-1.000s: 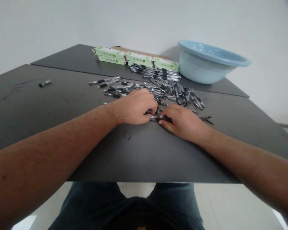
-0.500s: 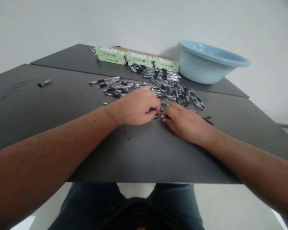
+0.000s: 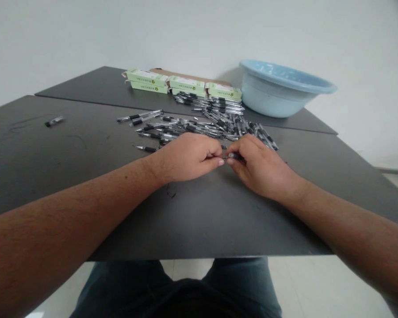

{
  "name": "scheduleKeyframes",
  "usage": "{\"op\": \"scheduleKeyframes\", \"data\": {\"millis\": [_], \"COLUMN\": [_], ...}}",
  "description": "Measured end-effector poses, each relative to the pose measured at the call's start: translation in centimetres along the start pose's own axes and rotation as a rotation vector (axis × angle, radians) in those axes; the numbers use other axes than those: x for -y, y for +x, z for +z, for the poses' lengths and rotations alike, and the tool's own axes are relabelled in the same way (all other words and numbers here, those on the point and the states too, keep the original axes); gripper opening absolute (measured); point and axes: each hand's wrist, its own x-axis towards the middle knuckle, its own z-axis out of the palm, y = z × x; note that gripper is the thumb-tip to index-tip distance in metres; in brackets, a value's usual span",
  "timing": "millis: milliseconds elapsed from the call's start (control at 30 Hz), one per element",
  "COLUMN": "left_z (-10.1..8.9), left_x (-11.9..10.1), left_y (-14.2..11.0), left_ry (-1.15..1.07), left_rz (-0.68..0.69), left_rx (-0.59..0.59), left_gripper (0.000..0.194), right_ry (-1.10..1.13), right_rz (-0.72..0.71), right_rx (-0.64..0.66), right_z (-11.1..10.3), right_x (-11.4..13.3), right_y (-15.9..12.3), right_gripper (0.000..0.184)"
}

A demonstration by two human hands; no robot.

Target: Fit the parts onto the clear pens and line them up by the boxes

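My left hand [image 3: 195,157] is closed in a pinch, thumb against the forefinger, at the near side of the pen pile. A small thin tip shows at its fingertips, but what it belongs to is hidden. Facing it, fingertips almost touching, my right hand [image 3: 260,165] grips a pen [image 3: 235,156], whose clear and dark part shows between thumb and fingers. Just beyond both hands lies a loose pile of clear pens with black grips [image 3: 215,121]. One pen [image 3: 146,149] with a metal tip rests beside my left forearm.
Pale green boxes [image 3: 185,84] stand stacked at the back, with a brown cardboard piece behind them. A light blue basin [image 3: 275,97] sits at the back right. A short clear and black piece [image 3: 55,121] lies far left on the dark table [image 3: 199,225].
My hands have come closer together, fingertips now nearly meeting. The pen in my right hand shows more. The whole view has shifted slightly.
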Motion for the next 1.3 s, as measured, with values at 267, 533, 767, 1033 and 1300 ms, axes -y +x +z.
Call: {"op": "scheduleKeyframes", "data": {"millis": [267, 533, 767, 1033, 1300], "left_z": [-0.1, 0.4, 0.3, 0.4, 0.2], "left_x": [0.4, 0.7, 0.6, 1.1, 1.6], "left_y": [0.3, 0.5, 0.6, 0.7, 0.6], "left_ry": [-0.348, -0.548, -0.727, -0.677, -0.689], "left_rz": [-0.260, -0.357, -0.412, -0.431, -0.432], "left_rx": [-0.339, -0.414, -0.480, -0.573, -0.607], "left_gripper": [0.014, 0.016, 0.009, 0.016, 0.019], "right_ry": [0.181, 0.182, 0.178, 0.132, 0.108], "right_rz": [0.149, 0.013, -0.010, 0.049, 0.112], "right_rx": [-0.056, 0.046, 0.034, 0.043, 0.063], "right_z": [-1.4, -1.0, -0.7, -0.7, -0.9], "right_x": [-1.9, -1.9, -2.2, -2.2, -1.9], "right_y": [-0.1, 0.0, -0.1, -0.2, -0.1], "right_gripper": [0.017, 0.018, 0.024, 0.021, 0.018]}}
